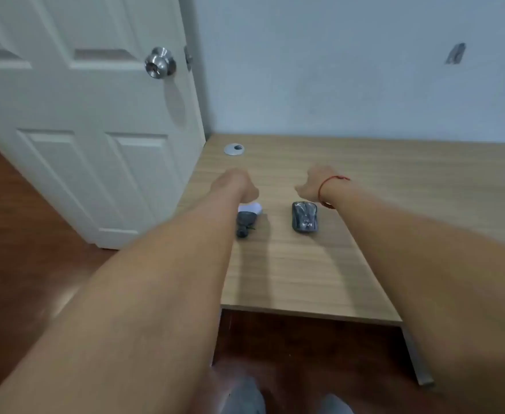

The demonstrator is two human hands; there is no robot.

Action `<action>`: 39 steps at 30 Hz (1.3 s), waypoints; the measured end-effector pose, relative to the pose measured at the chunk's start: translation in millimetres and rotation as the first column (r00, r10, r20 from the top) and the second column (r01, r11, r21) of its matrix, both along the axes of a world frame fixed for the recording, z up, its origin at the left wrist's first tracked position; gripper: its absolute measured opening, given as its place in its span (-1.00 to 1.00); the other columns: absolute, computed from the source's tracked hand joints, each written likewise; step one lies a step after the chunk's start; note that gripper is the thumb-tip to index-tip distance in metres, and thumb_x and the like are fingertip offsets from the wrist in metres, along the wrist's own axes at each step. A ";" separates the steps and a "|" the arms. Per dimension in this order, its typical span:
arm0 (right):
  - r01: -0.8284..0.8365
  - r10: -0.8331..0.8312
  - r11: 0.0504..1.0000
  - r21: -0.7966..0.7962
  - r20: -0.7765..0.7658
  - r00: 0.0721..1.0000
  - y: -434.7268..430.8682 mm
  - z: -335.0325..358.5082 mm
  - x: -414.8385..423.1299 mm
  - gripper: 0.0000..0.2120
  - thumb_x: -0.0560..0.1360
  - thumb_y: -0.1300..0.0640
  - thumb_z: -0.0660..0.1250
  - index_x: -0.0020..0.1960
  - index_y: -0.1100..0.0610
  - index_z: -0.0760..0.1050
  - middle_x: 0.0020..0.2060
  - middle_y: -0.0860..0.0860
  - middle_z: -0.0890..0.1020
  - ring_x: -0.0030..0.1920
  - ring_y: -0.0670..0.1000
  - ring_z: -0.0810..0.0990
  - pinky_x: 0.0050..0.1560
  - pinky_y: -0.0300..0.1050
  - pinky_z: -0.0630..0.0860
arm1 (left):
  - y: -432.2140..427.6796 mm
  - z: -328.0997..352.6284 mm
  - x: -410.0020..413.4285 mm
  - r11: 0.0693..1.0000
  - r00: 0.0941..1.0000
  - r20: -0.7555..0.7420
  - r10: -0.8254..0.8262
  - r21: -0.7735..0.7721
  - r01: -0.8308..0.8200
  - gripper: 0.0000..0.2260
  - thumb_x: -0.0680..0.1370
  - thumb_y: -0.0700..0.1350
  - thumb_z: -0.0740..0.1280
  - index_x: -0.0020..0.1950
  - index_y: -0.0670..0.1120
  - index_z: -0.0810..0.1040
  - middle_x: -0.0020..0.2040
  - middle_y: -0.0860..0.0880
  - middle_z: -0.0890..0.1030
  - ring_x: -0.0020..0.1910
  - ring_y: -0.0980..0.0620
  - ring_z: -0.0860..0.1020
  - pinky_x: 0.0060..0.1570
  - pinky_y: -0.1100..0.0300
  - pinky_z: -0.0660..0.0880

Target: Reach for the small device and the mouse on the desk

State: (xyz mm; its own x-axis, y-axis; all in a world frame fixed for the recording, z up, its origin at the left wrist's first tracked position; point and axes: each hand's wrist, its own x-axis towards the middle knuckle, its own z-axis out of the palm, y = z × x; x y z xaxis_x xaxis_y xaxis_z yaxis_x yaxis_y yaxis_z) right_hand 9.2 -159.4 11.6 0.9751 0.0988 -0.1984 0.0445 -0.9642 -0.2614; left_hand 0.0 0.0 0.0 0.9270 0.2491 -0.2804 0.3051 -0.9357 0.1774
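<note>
door (75, 115): white panelled one, standing at the surface's left end, so that corner is tight. Steel knob (160, 62) faces the camera.

wall (349, 70): plain pale blue, the surface butts right up against it. Small grey fitting (455, 53) stuck on it at upper right, too blurry to say what it is.

surface (305, 264): light wood-grain desk top, near edge towards the person. Both small items lie in the left part near the middle, within easy arm's reach.

floor (21, 234): reddish-brown wood, showing left of and under the surface.

left hand (239, 186): arm stretched out, hand bent down at the wrist over the white and dark object (246, 218). Looks like it's touching or holding the white end, but the fingers are hidden behind the hand, so can't tell how closed it is.

right hand (312, 186): also reached out, hovering just past the dark pouch (304, 217), not clearly touching it. Fingers seem curled under and appear to hold nothing, hard to be sure. Red string (331, 186) round the wrist.

dark pouch: flat, glossy wrap, faint lettering, lying lengthwise just beside the right wrist.

white and dark object: white top, dark body, lying apart from the pouch, left of it.

cable hole (234, 149): white grommet at the back-left corner of the surface, near the wall where cords would drop.
</note>
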 end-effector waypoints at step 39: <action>0.054 -0.150 0.972 0.227 0.429 0.891 -17.5 -163.2 -39.0 -0.40 0.45 -0.25 0.22 0.26 0.20 0.42 0.19 0.13 0.56 0.23 0.17 0.50 0.25 0.06 0.39 | -42.8 -142.6 -26.4 0.821 0.471 0.749 0.466 -0.565 0.087 -0.83 0.48 -0.03 0.39 -0.03 -0.11 0.57 0.00 -0.05 0.61 0.03 -0.07 0.57 0.14 -0.04 0.47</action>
State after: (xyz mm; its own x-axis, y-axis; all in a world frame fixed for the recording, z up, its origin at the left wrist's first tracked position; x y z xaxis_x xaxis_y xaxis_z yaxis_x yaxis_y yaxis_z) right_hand -29.8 -176.8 -151.6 0.9636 -0.0144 0.2670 0.1053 -0.8976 -0.4281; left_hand -26.4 -42.8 -142.6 0.7043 0.5432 0.4571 -0.0935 -0.5672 0.8182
